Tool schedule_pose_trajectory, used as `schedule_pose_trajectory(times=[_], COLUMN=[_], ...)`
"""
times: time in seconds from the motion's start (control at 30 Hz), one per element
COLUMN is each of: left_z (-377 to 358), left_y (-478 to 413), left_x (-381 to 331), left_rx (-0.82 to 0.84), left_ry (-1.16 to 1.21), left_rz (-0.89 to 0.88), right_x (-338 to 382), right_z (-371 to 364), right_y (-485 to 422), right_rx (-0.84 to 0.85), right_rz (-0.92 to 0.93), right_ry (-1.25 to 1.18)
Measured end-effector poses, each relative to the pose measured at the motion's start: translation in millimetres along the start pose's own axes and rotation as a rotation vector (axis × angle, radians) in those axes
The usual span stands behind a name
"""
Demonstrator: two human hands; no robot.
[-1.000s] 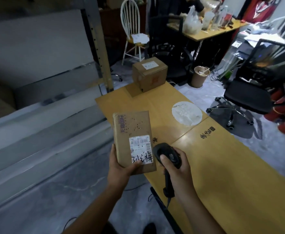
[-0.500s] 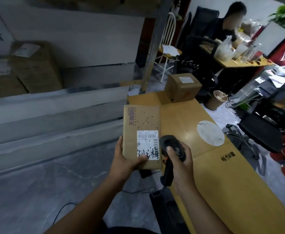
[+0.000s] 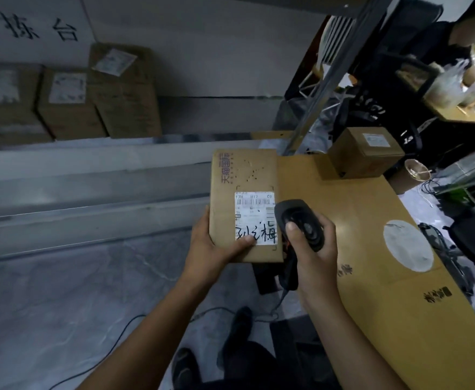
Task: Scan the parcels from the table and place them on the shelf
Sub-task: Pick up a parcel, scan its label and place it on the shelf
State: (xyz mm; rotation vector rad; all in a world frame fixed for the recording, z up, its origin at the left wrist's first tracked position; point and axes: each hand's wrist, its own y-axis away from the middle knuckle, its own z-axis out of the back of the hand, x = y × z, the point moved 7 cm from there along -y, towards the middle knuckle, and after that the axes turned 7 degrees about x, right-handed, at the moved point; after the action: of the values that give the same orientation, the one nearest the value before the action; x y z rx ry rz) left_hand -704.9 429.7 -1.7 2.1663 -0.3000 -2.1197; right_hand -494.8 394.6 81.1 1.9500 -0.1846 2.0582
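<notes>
The grey metal shelf (image 3: 90,175) fills the left side, its long flat boards running across to a slanted steel post (image 3: 323,80). Below it lies a mottled grey floor (image 3: 62,305), crossed by a thin dark cable (image 3: 112,344). At the right is the tan wooden counter (image 3: 371,319), smooth-topped, with its left edge running diagonally from the post down toward the lower right. On the shelf's upper board three brown cardboard boxes (image 3: 123,91) stand side by side, with a stretch of board showing to their right. The flat, rectangular cardboard parcel (image 3: 244,175) is held in the air, its face toward the camera, over the gap between the shelf's front rail and the counter's left edge. A smaller cube-shaped box (image 3: 365,153) sits at the counter's far end, near the post. The left hand (image 3: 211,246) grips the parcel's lower left corner, the thumb among its fingers (image 3: 246,241) pressing the bottom of the white label (image 3: 256,218); the others are hidden behind. The right hand (image 3: 312,249) has its fingers (image 3: 292,232) wrapped round a black scanner (image 3: 301,223), thumb on top. The scanner's rounded head overlaps the parcel's right edge beside the label; whether it touches cannot be told.
</notes>
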Motion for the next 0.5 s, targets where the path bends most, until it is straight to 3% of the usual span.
schedule_pose_trajectory(times=[0.3,0.5], left_z=[18.7,34.6], left_y=[-66.4,-124.9], left_x=[-62.8,-101.1], left_rx=[-0.22,-0.299], left_ry=[-0.263,-0.223], left_rz=[-0.097,-0.067], right_x=[18.0,22.5], right_z=[-44.9,-80.8], right_y=[-109.7,-185.4], right_rx=[0.096,0.194], right_rz=[0.083,0.059], right_ry=[-0.088,-0.157])
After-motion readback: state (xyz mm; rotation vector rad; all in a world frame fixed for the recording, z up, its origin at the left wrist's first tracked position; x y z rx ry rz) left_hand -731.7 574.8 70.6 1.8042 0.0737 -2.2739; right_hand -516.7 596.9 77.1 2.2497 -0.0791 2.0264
